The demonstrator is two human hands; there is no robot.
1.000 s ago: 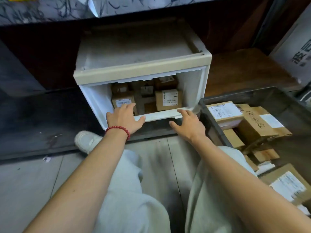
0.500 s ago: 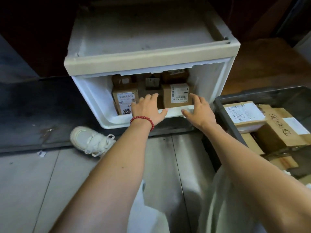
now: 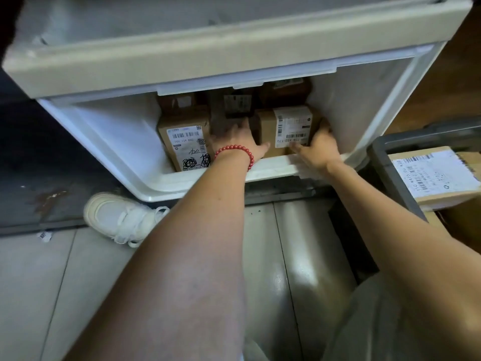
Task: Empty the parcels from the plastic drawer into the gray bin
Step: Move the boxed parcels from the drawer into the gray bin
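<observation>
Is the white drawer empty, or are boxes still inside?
Not empty. The plastic drawer holds parcels: the left hand and right hand grip a labelled parcel, a scribbled parcel stands left of it, darker parcels behind.

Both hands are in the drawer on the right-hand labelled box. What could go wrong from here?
1. The right hand grips the labelled parcel close against the drawer wall, so its fingers have little room and the grip may slip.
2. The parcel sits behind the drawer's front lip; pulled out low, it may catch and tip.
3. The left hand is wedged beside the dark parcel, which could be dragged along.
</observation>
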